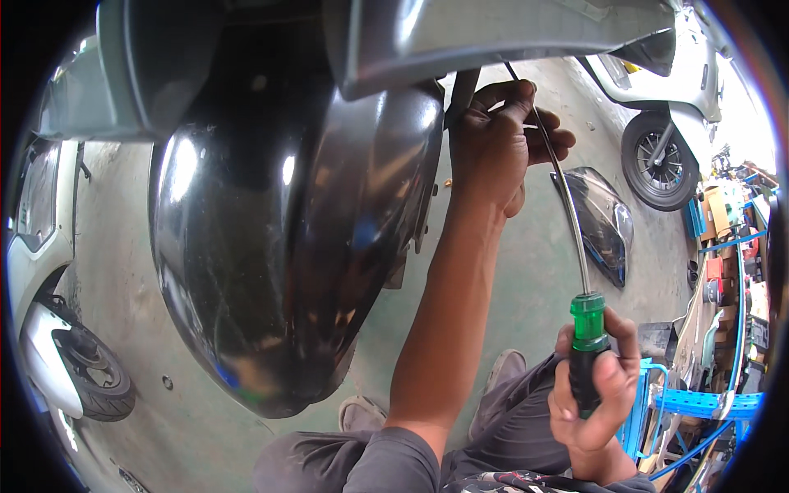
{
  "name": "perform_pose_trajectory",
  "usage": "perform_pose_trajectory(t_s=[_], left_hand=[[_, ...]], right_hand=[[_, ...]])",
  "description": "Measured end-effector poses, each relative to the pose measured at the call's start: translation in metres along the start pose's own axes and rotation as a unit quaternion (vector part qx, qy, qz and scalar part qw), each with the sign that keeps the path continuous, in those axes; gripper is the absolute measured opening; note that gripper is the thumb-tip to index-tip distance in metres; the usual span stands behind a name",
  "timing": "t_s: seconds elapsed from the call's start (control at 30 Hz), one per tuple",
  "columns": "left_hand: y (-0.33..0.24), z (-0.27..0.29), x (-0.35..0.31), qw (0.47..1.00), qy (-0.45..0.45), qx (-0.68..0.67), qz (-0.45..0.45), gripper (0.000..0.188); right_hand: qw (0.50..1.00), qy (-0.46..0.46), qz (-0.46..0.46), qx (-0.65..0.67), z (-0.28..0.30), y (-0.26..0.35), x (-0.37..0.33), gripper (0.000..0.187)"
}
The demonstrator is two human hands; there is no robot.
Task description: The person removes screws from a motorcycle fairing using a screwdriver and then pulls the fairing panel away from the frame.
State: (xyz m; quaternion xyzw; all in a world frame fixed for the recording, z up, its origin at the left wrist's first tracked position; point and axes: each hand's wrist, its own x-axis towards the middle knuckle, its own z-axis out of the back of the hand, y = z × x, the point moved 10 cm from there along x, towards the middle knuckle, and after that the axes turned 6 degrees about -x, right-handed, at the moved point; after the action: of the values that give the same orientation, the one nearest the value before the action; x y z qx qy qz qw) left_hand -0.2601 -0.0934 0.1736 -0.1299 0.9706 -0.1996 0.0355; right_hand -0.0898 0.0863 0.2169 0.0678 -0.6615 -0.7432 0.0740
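Observation:
My right hand [600, 378] is wrapped round the green and black handle of a long screwdriver [575, 226]. The steel shaft slants up and away to the underside of a grey body panel [493, 41], where its tip is hidden. Thumb and fingertip of my left hand [501, 140] pinch the shaft near its upper end, just below the panel edge; the other fingers stretch out past it. Left of that forearm is the glossy black front fender [288, 246] of a scooter, beneath the grey panels.
A loose dark body panel [600, 218] lies on the floor beyond the screwdriver. White scooters stand at both sides, one showing its wheel [660, 160]. A blue metal rack [707, 403] and cluttered shelves with boxes [723, 214] line the right. My shoes [497, 378] are below.

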Motion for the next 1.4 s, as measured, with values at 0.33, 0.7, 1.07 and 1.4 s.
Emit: perform_pose_trajectory(t_s=[0.33, 0.7, 1.07, 1.4], left_hand=[[0.007, 0.007, -0.004, 0.999, -0.036, -0.029, 0.004, 0.022], [0.013, 0.005, 0.002, 0.989, -0.055, -0.121, 0.056, 0.025], [0.003, 0.020, -0.014, 0.990, -0.138, -0.009, -0.005, 0.019], [0.003, 0.010, -0.008, 0.995, -0.081, 0.061, -0.014, 0.026]], right_hand=[[0.999, 0.018, 0.013, 0.024, -0.016, -0.021, 0.001, 0.065], [0.994, 0.017, -0.024, -0.109, -0.018, -0.007, -0.005, 0.058], [0.954, -0.011, -0.082, 0.288, -0.026, -0.032, -0.020, 0.075], [0.806, -0.092, 0.363, -0.458, -0.024, 0.037, -0.035, 0.051]])
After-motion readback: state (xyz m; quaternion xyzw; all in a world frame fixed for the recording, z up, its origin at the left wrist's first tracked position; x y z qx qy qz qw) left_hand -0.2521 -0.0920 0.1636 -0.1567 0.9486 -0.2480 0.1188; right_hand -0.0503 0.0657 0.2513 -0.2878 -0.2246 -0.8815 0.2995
